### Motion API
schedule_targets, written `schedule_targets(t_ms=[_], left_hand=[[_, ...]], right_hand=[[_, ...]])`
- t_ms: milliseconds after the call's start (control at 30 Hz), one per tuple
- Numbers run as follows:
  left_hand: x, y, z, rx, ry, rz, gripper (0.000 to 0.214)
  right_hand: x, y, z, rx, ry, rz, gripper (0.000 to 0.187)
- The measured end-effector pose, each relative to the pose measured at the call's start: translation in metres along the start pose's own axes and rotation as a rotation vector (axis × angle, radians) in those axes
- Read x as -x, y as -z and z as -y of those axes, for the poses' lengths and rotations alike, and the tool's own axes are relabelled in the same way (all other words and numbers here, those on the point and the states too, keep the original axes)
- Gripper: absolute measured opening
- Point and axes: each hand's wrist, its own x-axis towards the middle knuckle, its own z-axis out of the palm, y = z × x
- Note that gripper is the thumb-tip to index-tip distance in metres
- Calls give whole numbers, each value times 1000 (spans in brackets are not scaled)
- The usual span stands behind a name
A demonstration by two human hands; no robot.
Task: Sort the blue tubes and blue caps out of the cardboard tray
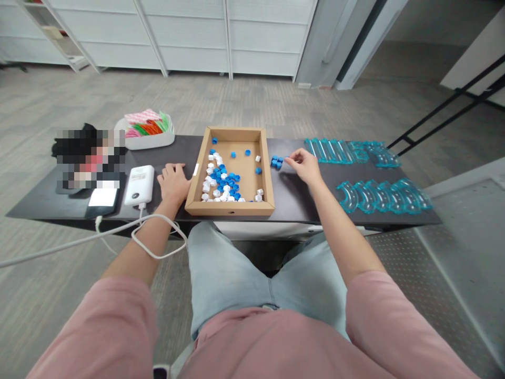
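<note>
A shallow cardboard tray [231,212] sits at the middle of the dark table. Inside it lie loose blue blocks [224,176] and white blocks [208,185], small and faceted, mostly in the left and near part. My left hand [173,184] rests open on the table, fingers spread, its thumb side against the tray's left wall. To the right of the tray stands a tight little group of blue blocks [276,162]. My right hand [304,164] is at the right side of this group, thumb and forefinger pinched; what is between the fingertips is too small to make out.
Clear teal plastic pieces lie in a back row [333,151] and a front row [382,196] on the right. At left are a white power bank [139,185] with a cable [118,227], a phone [103,199] and a white basket [152,141] of colourful items.
</note>
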Motion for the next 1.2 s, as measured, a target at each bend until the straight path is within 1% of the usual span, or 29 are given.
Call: schedule_targets(t_ms=[67, 133, 233, 300, 400, 467, 500, 533, 633, 700, 733, 800, 867, 933, 1033, 1133, 1200], left_hand=[[0, 0, 0, -2, 4, -1, 71], [0, 0, 0, -8, 4, 1, 70], [0, 0, 1, -19, 2, 4, 71], [0, 0, 1, -25, 3, 7, 71], [0, -1, 1, -26, 6, 6, 70], [0, -1, 1, -24, 3, 2, 70], [0, 0, 0, -22, 1, 1, 70], [1, 0, 0, -21, 1, 1, 70], [1, 2, -2, -25, 11, 4, 70], [2, 3, -3, -28, 13, 9, 72], [2, 4, -3, -28, 11, 11, 72], [2, 3, -3, -28, 6, 13, 71], [2, 2, -3, -29, 4, 2, 69], [2, 1, -3, -32, 2, -12, 67], [2, -1, -3, -32, 3, -19, 67], [1, -1, -2, -32, 0, -17, 69], [0, -1, -2, -30, 0, -14, 71]], right_hand=[[7, -7, -7, 44, -36, 63, 32], [12, -12, -12, 64, -42, 88, 33], [14, -13, -18, 40, -25, 75, 35], [14, -11, -19, 16, -26, 37, 37], [13, -7, -8, 27, -11, -59, 33], [14, -8, 13, 46, 61, -62, 27], [14, -10, 28, 51, 120, -24, 24], [15, -14, 44, 54, 192, 43, 21], [19, -35, 100, 102, 436, 355, 13], [23, -54, 131, 206, 560, 562, 10], [25, -64, 142, 278, 595, 648, 14], [30, -81, 158, 431, 610, 780, 27], [33, -93, 163, 537, 588, 858, 36], [36, -99, 161, 570, 568, 885, 38], [35, -101, 154, 516, 534, 855, 32], [30, -95, 145, 345, 516, 771, 22], [23, -85, 138, 178, 523, 687, 17]])
